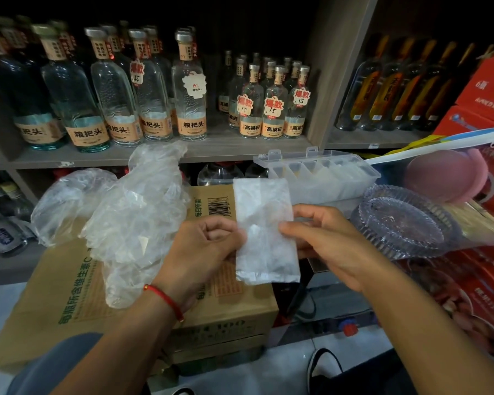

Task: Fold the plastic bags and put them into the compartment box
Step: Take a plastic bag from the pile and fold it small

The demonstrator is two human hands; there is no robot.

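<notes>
A clear plastic bag (264, 232), folded into a tall narrow strip, hangs upright between both hands. My left hand (203, 246) pinches its left edge at mid-height. My right hand (328, 238) pinches the right edge with thumb in front and fingers behind. A loose heap of crumpled plastic bags (131, 212) lies on the cardboard box (69, 303) to the left. The clear compartment box (325, 172) stands open behind the strip, its row of compartments holding pale folded bags.
Shelves of glass liquor bottles (188, 89) fill the background. A ribbed glass dish (405, 220) sits at the right on red gift boxes (474, 286). A pink round object (445, 175) and a blue-and-white flat tool (439, 143) lie beyond it. My shoes (322, 366) show on the floor below.
</notes>
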